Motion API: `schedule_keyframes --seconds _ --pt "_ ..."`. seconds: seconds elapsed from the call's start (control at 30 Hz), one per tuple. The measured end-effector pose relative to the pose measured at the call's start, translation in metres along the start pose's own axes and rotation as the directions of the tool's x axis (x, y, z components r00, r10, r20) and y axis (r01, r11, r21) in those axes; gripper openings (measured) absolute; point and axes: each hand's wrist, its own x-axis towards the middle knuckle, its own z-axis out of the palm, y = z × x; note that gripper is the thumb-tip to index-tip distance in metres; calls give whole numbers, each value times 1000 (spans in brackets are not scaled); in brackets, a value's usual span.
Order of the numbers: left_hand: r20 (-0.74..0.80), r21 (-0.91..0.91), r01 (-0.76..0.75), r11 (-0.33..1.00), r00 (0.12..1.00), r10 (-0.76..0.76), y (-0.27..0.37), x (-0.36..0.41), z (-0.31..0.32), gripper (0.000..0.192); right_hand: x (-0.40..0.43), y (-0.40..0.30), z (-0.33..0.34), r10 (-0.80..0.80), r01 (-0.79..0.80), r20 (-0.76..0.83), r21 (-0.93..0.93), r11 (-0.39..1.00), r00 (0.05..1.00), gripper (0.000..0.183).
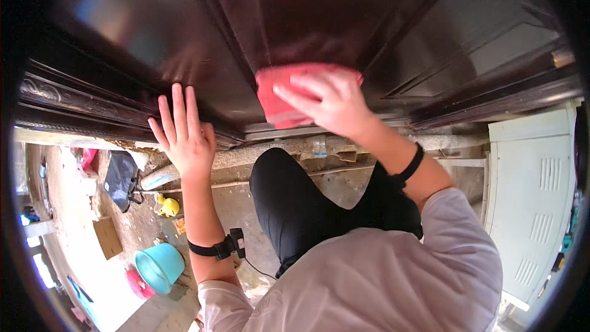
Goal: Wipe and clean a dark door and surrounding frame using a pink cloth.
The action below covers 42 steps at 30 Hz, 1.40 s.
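Note:
Before me rises a dark brown, glossy panelled door (318, 4) with moulded edges and a carved strip (69, 94) at its left. My right hand (329, 99) presses a red cloth (281, 97) against the lower middle of the panel; the hand is a little blurred. The cloth lies spread under the fingers, its lower corner hanging free. Palm forward and fingers apart, my left hand (184, 138) rests against the door's lower left moulding and holds nothing. Its reflection shows faintly in the glossy surface.
A pale metal cabinet (530, 193) with vent slots stands at the right. A long pipe (239, 154) runs below the door. On the floor at the left are a turquoise bucket (161, 265), a black bag (122, 180), a yellow toy (168, 206) and a brown cardboard piece (107, 237).

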Motion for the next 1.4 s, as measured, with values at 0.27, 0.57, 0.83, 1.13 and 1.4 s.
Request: schedule_keyframes --seconds 0.27,0.57,0.83,1.13,1.4 --pt "118 27 -47 999 992 43 -17 -17 5 85 -171 -83 176 -213 122 309 290 949 927 50" --pt "163 46 -13 999 987 6 -2 5 11 89 -204 -71 208 -265 142 544 258 956 796 37" --pt "150 92 10 996 988 -23 -12 -21 14 92 36 -5 -9 -243 222 220 119 968 945 54" --pt "220 -20 18 1000 975 -13 -8 -5 1 97 211 88 -169 -80 3 -368 -204 979 926 55" --pt "180 -26 69 997 982 -63 -2 -4 3 95 245 80 -143 -245 146 -411 -258 955 878 58"
